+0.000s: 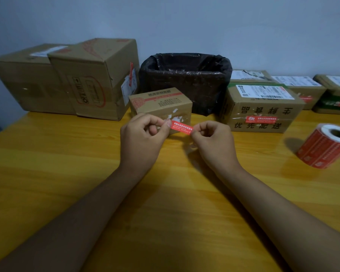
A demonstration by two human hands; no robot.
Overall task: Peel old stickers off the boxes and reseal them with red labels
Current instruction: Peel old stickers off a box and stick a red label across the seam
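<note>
A red label (181,128) with white print is stretched between my two hands, just in front of a small cardboard box (161,103). My left hand (143,138) pinches the label's left end and my right hand (212,142) pinches its right end. The small box stands on the wooden table (67,173), and its near face shows white torn sticker residue. A roll of red labels (324,146) lies on its side at the right.
A bin lined with a black bag (185,79) stands behind the small box. Two large cardboard boxes (67,79) sit at the back left. Several boxes with shipping labels, one (263,108) bearing a red label, line the back right.
</note>
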